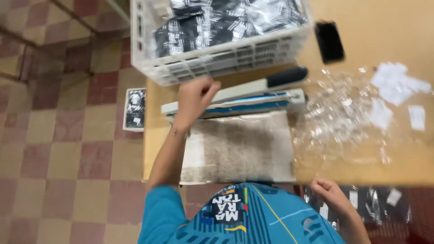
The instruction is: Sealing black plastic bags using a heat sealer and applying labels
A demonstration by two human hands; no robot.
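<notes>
Where the left hand (pixel 195 97) reaches forward over the table, its fingers are curled into a loose fist above the near end of the heat sealer (pixel 235 97); whether it holds anything cannot be told; the right hand (pixel 330 192) sits low at the table's front edge, fingers bent, its contents likewise unclear. One sealer lies crosswise on the wooden table (pixel 384 167), white and blue, its arm ending in a black handle (pixel 287 76); one grey-brown towel (pixel 239 149) is spread flat just in front of it. Behind the sealer stands one white slatted crate (pixel 217 61), filled with glossy black packets (pixel 226 22); their count cannot be told. To the right lie a heap of clear plastic bags (pixel 343 117), several small white paper slips (pixel 398 83), and one black phone (pixel 329 41). One flat black-and-white package (pixel 134 108) lies on the tiled floor (pixel 58 158), beside the table's left edge.
</notes>
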